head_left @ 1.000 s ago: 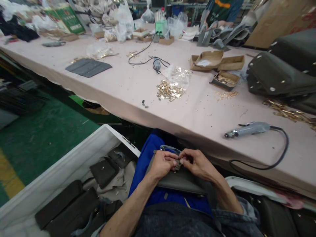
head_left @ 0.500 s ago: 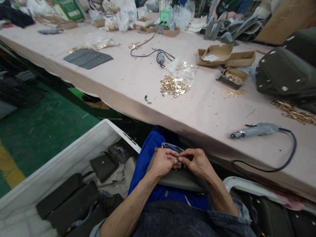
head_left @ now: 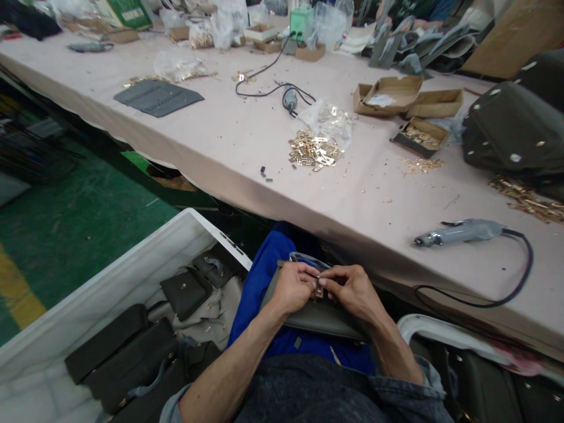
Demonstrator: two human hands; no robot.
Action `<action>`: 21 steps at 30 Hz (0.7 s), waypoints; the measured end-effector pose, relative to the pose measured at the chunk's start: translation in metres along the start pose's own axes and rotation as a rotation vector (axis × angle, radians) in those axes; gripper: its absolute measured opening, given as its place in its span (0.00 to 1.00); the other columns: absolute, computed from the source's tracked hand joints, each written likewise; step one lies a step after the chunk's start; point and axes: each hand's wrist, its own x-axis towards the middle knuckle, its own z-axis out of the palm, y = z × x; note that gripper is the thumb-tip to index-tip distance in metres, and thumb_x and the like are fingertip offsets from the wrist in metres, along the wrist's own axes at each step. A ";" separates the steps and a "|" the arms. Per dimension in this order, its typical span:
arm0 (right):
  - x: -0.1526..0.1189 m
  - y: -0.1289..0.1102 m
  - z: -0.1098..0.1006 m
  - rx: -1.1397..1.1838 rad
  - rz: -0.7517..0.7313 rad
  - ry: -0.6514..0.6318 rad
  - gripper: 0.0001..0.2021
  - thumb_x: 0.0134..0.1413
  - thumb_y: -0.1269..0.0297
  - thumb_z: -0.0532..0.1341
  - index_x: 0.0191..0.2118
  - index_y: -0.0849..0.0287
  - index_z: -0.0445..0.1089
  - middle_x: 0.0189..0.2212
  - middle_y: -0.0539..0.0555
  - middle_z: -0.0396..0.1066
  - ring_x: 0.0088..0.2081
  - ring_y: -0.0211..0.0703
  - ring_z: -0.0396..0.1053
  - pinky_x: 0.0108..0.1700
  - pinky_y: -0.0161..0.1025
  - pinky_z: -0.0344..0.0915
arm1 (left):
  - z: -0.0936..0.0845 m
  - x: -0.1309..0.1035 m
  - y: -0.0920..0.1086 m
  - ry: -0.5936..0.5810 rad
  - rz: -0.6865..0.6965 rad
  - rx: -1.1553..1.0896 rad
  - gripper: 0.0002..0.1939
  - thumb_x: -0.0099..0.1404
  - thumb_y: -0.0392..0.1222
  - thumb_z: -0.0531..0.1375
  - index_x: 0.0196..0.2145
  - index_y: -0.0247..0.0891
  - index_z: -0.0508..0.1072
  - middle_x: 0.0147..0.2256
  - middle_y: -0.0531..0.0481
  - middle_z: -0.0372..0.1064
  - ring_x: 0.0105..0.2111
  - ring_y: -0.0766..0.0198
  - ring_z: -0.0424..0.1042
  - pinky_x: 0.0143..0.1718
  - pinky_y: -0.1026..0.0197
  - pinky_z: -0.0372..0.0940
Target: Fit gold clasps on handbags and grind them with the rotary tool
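A dark olive handbag (head_left: 324, 323) lies across my lap on blue cloth (head_left: 264, 258). Above it, my left hand (head_left: 296, 286) and my right hand (head_left: 350, 286) meet with fingertips pinched around a small gold metal plate (head_left: 319, 288). The plate has a slot and looks like bag-clasp hardware; fingers cover part of it. A clear-covered handle (head_left: 306, 258) curves behind the hands. On the table, a pile of similar gold plates (head_left: 312, 150) spills from a plastic bag (head_left: 332, 123). To the right lies a grey electric screwdriver (head_left: 462, 232) with a black cord.
At my left stands a white bin (head_left: 110, 264) with several dark bags (head_left: 132, 358). Another white bin (head_left: 423, 323) with bags is at my right. Small cardboard boxes (head_left: 420, 138) and a large dark bag (head_left: 513, 126) stand on the table (head_left: 247, 147). A person is partly visible at the far side.
The view has shifted slightly. Both hands stay at the same place over the handbag, and the small plate between the fingertips appears turned a little more upright.
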 end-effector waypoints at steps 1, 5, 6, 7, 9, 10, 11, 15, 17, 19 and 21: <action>0.000 0.000 0.001 -0.014 -0.016 0.020 0.11 0.53 0.61 0.66 0.37 0.61 0.84 0.26 0.54 0.77 0.23 0.40 0.68 0.25 0.34 0.62 | 0.000 0.000 0.000 -0.002 -0.005 -0.010 0.10 0.52 0.29 0.67 0.34 0.32 0.78 0.26 0.43 0.79 0.26 0.56 0.80 0.28 0.61 0.74; 0.000 0.003 0.005 -0.054 -0.051 0.061 0.10 0.54 0.61 0.65 0.36 0.59 0.83 0.27 0.54 0.77 0.23 0.40 0.69 0.26 0.34 0.63 | 0.000 0.000 0.001 -0.003 -0.025 -0.041 0.11 0.51 0.29 0.68 0.35 0.31 0.78 0.26 0.43 0.79 0.25 0.57 0.79 0.27 0.61 0.74; 0.000 0.005 0.005 -0.060 -0.054 0.059 0.10 0.54 0.61 0.65 0.37 0.59 0.83 0.27 0.54 0.77 0.24 0.40 0.70 0.26 0.35 0.63 | 0.000 0.000 0.001 0.001 -0.030 -0.045 0.11 0.51 0.30 0.69 0.35 0.31 0.77 0.26 0.43 0.79 0.25 0.57 0.79 0.26 0.61 0.74; 0.001 0.007 0.006 -0.071 -0.058 0.059 0.10 0.54 0.62 0.65 0.37 0.59 0.83 0.28 0.55 0.77 0.25 0.41 0.70 0.26 0.35 0.63 | 0.000 0.000 0.001 0.005 -0.033 -0.049 0.11 0.51 0.31 0.70 0.35 0.31 0.77 0.26 0.43 0.79 0.25 0.57 0.79 0.26 0.61 0.74; 0.002 0.010 0.006 -0.106 -0.064 0.067 0.09 0.54 0.62 0.66 0.37 0.58 0.83 0.29 0.55 0.78 0.26 0.43 0.72 0.27 0.35 0.64 | 0.000 0.000 0.001 0.016 -0.043 -0.061 0.14 0.50 0.33 0.72 0.35 0.30 0.77 0.26 0.43 0.79 0.24 0.57 0.79 0.26 0.61 0.74; 0.003 0.011 0.006 -0.118 -0.065 0.073 0.09 0.54 0.63 0.66 0.36 0.58 0.83 0.29 0.56 0.78 0.27 0.43 0.72 0.28 0.35 0.64 | 0.000 0.001 0.001 0.023 -0.048 -0.072 0.15 0.49 0.34 0.73 0.35 0.30 0.77 0.26 0.43 0.79 0.24 0.57 0.79 0.26 0.61 0.75; 0.003 0.012 0.007 -0.124 -0.064 0.080 0.08 0.53 0.63 0.66 0.35 0.58 0.83 0.29 0.56 0.78 0.27 0.43 0.72 0.28 0.35 0.64 | 0.000 0.001 0.000 0.030 -0.052 -0.085 0.15 0.49 0.35 0.74 0.35 0.30 0.77 0.26 0.43 0.79 0.24 0.57 0.79 0.27 0.60 0.75; 0.004 0.015 0.009 -0.081 -0.032 0.105 0.06 0.52 0.64 0.66 0.32 0.59 0.81 0.25 0.54 0.76 0.25 0.42 0.71 0.26 0.34 0.62 | -0.001 0.001 0.000 0.031 -0.035 -0.115 0.17 0.50 0.41 0.75 0.34 0.30 0.77 0.26 0.41 0.79 0.25 0.55 0.80 0.27 0.58 0.76; 0.004 0.016 0.010 -0.033 -0.014 0.114 0.05 0.51 0.65 0.66 0.31 0.59 0.80 0.22 0.52 0.74 0.24 0.41 0.69 0.25 0.34 0.61 | -0.001 0.000 0.000 0.018 -0.027 -0.123 0.20 0.47 0.43 0.77 0.33 0.30 0.77 0.25 0.41 0.79 0.24 0.55 0.79 0.26 0.59 0.76; 0.003 0.019 0.012 -0.001 -0.021 0.120 0.05 0.52 0.65 0.66 0.31 0.59 0.79 0.22 0.52 0.74 0.24 0.41 0.69 0.26 0.34 0.62 | -0.001 0.000 0.001 0.015 -0.025 -0.140 0.24 0.43 0.43 0.78 0.35 0.29 0.78 0.25 0.41 0.79 0.23 0.55 0.79 0.25 0.59 0.75; 0.000 0.021 0.012 -0.012 -0.065 0.137 0.06 0.54 0.65 0.65 0.31 0.59 0.79 0.25 0.53 0.75 0.26 0.42 0.71 0.29 0.35 0.64 | 0.000 -0.001 0.002 0.019 -0.025 -0.165 0.27 0.41 0.41 0.78 0.38 0.27 0.79 0.25 0.41 0.79 0.23 0.56 0.78 0.24 0.60 0.75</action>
